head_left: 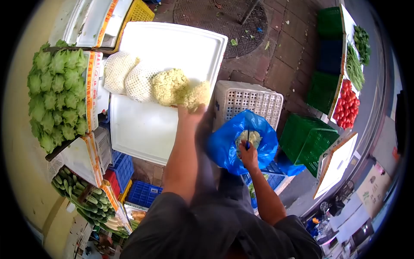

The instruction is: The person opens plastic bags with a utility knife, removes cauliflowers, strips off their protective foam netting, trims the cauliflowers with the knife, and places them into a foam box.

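Observation:
My left hand (192, 109) is closed on a cauliflower (198, 94) at the right edge of a white foam tray (142, 134). Beside it lies another cauliflower (170, 86), touching or nearly so. Two more wrapped in white foam netting (117, 72) rest further left. My right hand (248, 156) grips a knife (248, 137) with a blue handle and a thin dark blade pointing away from me. The knife is above an open blue plastic bag (220, 144), where a pale cauliflower piece (254, 137) shows. Whether the blade touches that piece, I cannot tell.
Under and behind the bag stands a white perforated crate (254, 97). Green lettuce (58, 95) and cucumbers (82, 194) are stacked on the left. Green crates (306, 138), red tomatoes (346, 105) and green beans (354, 69) are on the right. A round manhole cover (207, 21) lies beyond the tray.

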Tool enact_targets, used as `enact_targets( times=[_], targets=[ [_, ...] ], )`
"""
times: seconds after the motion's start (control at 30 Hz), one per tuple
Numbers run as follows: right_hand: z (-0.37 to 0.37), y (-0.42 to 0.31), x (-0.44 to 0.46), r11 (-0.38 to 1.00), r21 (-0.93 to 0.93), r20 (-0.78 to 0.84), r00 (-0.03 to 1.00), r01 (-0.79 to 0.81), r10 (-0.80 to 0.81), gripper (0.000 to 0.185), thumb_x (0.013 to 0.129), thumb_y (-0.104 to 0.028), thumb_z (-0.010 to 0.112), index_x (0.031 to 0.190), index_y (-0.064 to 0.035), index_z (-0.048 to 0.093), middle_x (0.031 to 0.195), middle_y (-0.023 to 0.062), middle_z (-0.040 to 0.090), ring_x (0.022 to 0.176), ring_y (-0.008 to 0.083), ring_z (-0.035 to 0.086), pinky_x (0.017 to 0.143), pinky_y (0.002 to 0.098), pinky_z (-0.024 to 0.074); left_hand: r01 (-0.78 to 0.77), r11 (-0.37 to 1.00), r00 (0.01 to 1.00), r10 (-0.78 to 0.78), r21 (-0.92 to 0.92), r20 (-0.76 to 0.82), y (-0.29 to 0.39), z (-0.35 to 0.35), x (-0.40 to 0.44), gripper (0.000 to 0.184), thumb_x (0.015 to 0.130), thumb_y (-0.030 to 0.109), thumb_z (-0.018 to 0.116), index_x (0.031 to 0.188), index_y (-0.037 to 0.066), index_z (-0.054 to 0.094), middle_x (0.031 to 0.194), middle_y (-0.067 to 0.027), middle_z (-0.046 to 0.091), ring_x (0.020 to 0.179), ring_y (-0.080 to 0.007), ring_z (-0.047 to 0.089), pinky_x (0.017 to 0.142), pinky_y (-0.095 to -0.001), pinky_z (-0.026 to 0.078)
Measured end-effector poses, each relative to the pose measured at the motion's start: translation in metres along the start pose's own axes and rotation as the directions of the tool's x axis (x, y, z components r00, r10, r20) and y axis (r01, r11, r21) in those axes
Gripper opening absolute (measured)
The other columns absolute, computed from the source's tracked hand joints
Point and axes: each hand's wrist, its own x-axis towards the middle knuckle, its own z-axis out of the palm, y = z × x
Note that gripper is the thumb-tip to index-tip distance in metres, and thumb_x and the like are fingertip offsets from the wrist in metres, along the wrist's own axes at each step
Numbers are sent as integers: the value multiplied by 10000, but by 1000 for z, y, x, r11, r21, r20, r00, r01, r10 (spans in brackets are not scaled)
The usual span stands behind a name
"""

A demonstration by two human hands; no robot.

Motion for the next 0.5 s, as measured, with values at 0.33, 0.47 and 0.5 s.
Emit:
enact_targets(
  times=[0.33, 0.47, 0.5],
  targets=[
    [-24, -10, 3, 986, 117, 10, 993, -119, 118, 423, 911, -225, 653, 1247, 31, 640, 803, 81, 659, 572, 149, 608, 563, 306, 513, -592, 26, 581, 707, 806, 404, 10, -34, -13, 579, 864, 403, 799, 1208, 13, 543, 1069, -151, 638, 994, -290, 615, 883, -394, 503],
    [-14, -3, 9, 982, 158, 23, 995, -100, 98, 426, 919, -232, 649, 1255, 30, 635, 812, 76, 659, 573, 135, 596, 568, 303, 514, -510, -376, 549, 551, 774, 629, 5, -23, 6, 904, 790, 425, 840, 1426, -70, 431, 1381, -265, 510, 1312, -356, 484, 1095, -428, 405],
    [-10, -4, 10, 977, 189, 27, 995, -104, 101, 426, 921, -233, 649, 1253, 32, 635, 815, 75, 659, 572, 131, 592, 568, 303, 514, -472, -436, 553, 531, 766, 642, 5, -18, 11, 933, 777, 418, 845, 1445, -68, 411, 1394, -277, 494, 1320, -380, 472, 1101, -439, 397]
  ],
)
